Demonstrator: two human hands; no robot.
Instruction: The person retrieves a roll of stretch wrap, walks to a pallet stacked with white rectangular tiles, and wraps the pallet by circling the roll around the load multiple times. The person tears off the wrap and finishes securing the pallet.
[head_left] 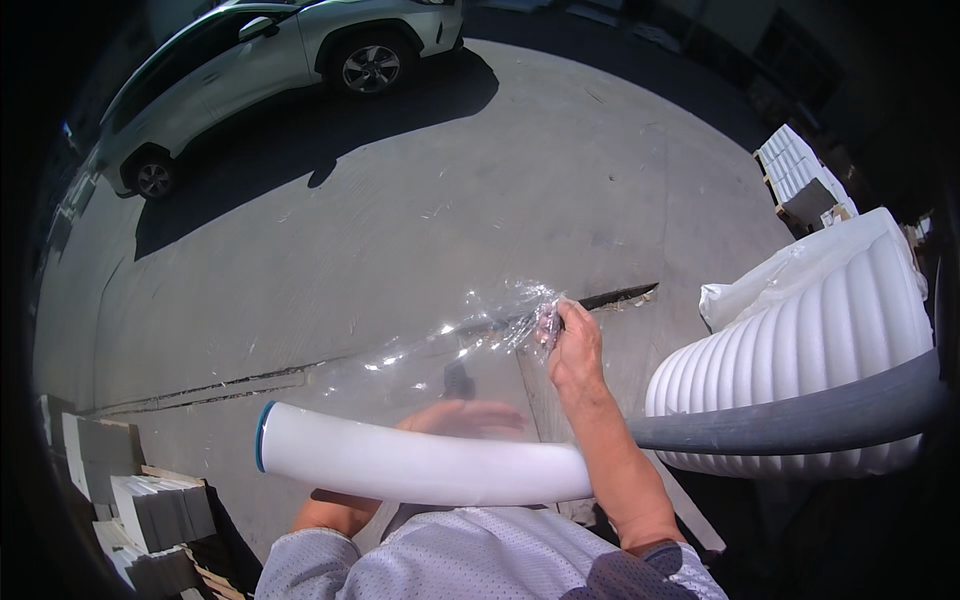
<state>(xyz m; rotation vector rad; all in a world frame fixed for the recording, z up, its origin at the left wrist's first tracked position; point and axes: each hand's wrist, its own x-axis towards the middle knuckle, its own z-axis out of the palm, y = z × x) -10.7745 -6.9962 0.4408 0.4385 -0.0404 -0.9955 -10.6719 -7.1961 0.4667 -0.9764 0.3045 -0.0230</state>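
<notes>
A white roll of clear plastic film (430, 462) with a teal end lies crosswise in front of my body. From it, a loose sheet of clear film (400, 375) stretches away and gathers into a crumpled bunch. My right hand (576, 348) is closed on that bunch, with its forearm crossing over the roll's right end. My left forearm passes beneath the roll, and my left hand (465, 416) shows on the far side, seen through the film. Its fingers are stretched out flat and together, with nothing visible in them; the roll hides part of its lower edge.
A grey pipe (790, 410) runs from the roll's right end to the right edge. Beside it lies a large white ribbed bundle (790, 340). White blocks are stacked on a pallet (800, 175) farther right; grey blocks (160, 510) stand lower left. A pale car (280, 60) is parked beyond.
</notes>
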